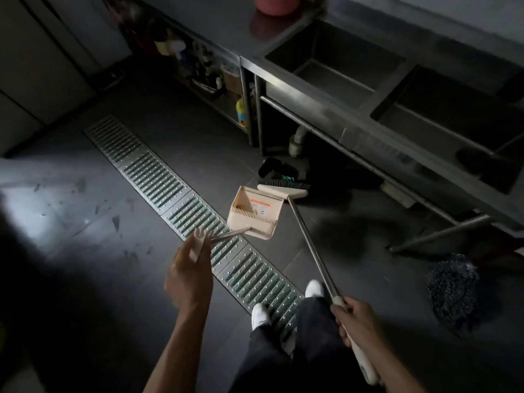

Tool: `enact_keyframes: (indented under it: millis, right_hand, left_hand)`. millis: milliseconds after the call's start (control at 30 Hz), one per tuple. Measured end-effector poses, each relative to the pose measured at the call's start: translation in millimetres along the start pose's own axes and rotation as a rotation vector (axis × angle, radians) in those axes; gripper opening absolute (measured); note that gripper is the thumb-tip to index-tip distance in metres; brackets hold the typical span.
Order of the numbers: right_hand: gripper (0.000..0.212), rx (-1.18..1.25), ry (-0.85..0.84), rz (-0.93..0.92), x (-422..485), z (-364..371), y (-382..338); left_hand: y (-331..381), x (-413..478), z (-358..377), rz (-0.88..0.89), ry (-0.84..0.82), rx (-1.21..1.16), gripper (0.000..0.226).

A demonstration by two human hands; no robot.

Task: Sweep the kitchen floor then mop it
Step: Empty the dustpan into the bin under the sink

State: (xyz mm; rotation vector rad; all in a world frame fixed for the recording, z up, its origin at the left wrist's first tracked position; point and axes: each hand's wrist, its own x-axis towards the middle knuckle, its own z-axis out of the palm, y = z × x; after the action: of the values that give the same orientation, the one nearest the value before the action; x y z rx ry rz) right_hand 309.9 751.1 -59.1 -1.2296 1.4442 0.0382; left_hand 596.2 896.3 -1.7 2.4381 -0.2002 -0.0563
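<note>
A cream dustpan (253, 214) sits on the dark tiled floor beside the drain grate, its metal handle rising toward me. My left hand (188, 275) grips the cream top of that handle. My right hand (358, 321) holds the cream grip of a broom whose steel shaft (312, 248) slants down to the broom head (283, 190). The head's dark bristles touch the floor at the dustpan's far edge, next to a dark piece of rubbish (276, 169). A dark blue mop head (452, 290) lies on the floor at the right.
A long metal drain grate (158, 177) runs diagonally across the floor; my white shoes (261, 316) stand on it. A steel double sink unit (397, 89) lines the right side, with a shelf of bottles (204, 69) beneath the counter. A pink basin (276, 4) sits on the counter. Smudges mark the floor at left.
</note>
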Motion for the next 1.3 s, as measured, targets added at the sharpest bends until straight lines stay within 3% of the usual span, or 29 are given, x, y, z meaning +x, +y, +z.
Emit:
enact_keyframes:
  millis: [300,467,633,900,1033,1300]
  right_hand:
    - [0.013,0.040,0.043,0.101,101,-98,-60]
    - [0.016,0.063,0.028,0.137,132,-128,-84]
    - [0.017,0.058,0.017,0.149,146,-139,-98]
    - [0.025,0.068,0.000,0.125,144,-132,-106]
    - [0.025,0.075,0.027,0.112,134,-129,-105]
    - [0.027,0.095,0.083,0.113,124,-119,-89]
  left_hand:
    - [90,56,87,0.098,-0.017,0.185,0.061]
    - [137,69,116,0.217,0.018,0.202,0.038]
    - [161,97,144,0.583,-0.007,0.356,0.028]
    - [183,159,156,1.104,-0.159,0.480,0.034]
    - [191,178,155,1.199,-0.170,0.475,0.029]
    - [194,184,166,1.448,-0.280,0.477,0.049]
